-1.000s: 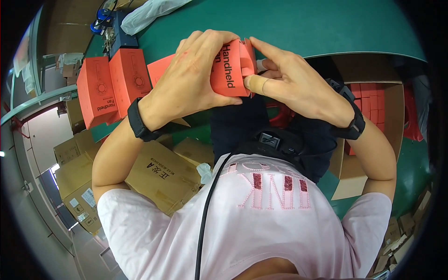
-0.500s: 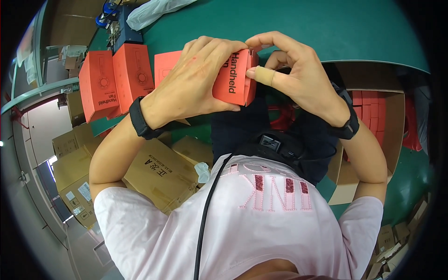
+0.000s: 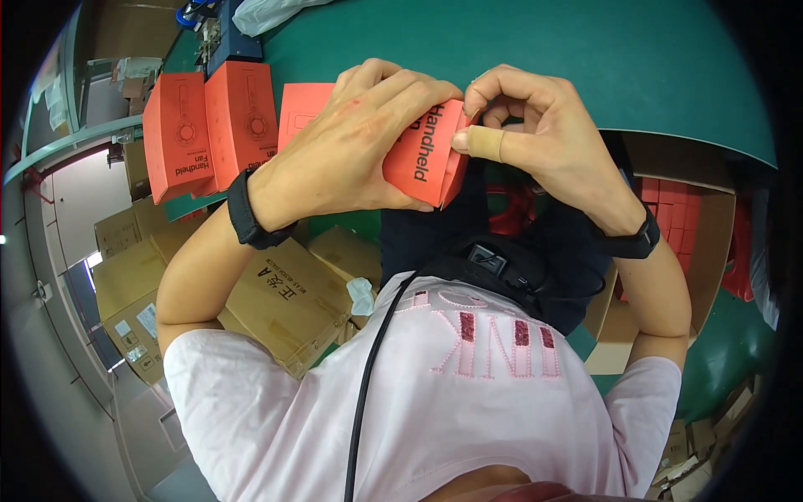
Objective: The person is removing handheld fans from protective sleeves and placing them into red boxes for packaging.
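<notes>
My left hand [image 3: 351,138] is wrapped over an orange-red handheld fan box [image 3: 420,155], thumb along its near side and fingers over the top. At the box's right end my right hand [image 3: 544,138] is closed, index finger and thumb pinching the end edge; the thumb wears a tan bandage [image 3: 485,143]. Whether that end flap is fully tucked in, I cannot tell. An orange-red panel with a line drawing [image 3: 303,109] shows beyond my left hand; whether it belongs to the same box is hidden.
Two similar orange-red boxes [image 3: 178,134] [image 3: 242,113] stand at left on the green table [image 3: 502,38]. Behind them are a blue device [image 3: 230,38] and a plastic bag [image 3: 272,12]. Brown cartons [image 3: 280,301] lie below at left. An open carton [image 3: 711,243] at right holds several red boxes [image 3: 669,209].
The held box has tilted, its right end turning and shifting slightly right and nearer. My right hand has moved a little right with it, still at the box's end.
</notes>
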`<action>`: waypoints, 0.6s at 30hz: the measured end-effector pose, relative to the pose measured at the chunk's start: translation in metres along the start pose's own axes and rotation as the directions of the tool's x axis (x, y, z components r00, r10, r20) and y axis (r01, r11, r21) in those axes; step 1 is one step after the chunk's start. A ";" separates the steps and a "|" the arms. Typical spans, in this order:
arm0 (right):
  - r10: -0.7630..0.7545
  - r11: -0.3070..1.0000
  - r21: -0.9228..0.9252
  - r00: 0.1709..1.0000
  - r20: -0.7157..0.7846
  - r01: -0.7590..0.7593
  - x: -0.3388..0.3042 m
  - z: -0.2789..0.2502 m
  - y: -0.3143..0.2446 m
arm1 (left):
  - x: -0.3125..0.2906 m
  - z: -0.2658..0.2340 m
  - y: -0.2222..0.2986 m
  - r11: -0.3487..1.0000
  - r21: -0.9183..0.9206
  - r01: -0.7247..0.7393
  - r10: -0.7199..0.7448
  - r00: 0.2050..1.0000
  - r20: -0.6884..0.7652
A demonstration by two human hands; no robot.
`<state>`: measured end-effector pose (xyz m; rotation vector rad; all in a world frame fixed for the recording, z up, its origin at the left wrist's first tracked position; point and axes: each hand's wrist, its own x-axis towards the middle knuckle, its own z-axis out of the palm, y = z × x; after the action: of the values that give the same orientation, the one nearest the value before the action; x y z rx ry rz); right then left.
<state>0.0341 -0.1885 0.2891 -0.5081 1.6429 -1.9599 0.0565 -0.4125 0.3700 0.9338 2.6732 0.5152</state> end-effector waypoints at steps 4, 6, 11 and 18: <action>-0.095 0.992 0.083 0.994 -0.052 0.099 0.001 0.004 0.006 | 0.001 -0.001 0.001 1.000 0.017 -0.011 0.011 1.000 -0.005; -0.066 0.992 0.104 0.997 -0.032 0.069 0.001 0.003 0.006 | 0.001 -0.003 0.001 0.999 0.039 -0.016 0.015 1.000 0.027; 0.015 0.981 0.194 1.000 0.023 -0.019 -0.004 -0.003 0.011 | 0.001 -0.004 0.002 0.999 0.049 0.010 -0.012 0.999 0.039; 0.003 0.990 0.142 1.000 0.008 -0.004 -0.002 -0.007 0.009 | -0.001 0.003 0.001 0.992 0.123 0.009 -0.004 0.999 -0.046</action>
<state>0.0333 -0.1828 0.2788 -0.4570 1.4851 -2.0508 0.0591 -0.4117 0.3678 0.9570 2.7751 0.3783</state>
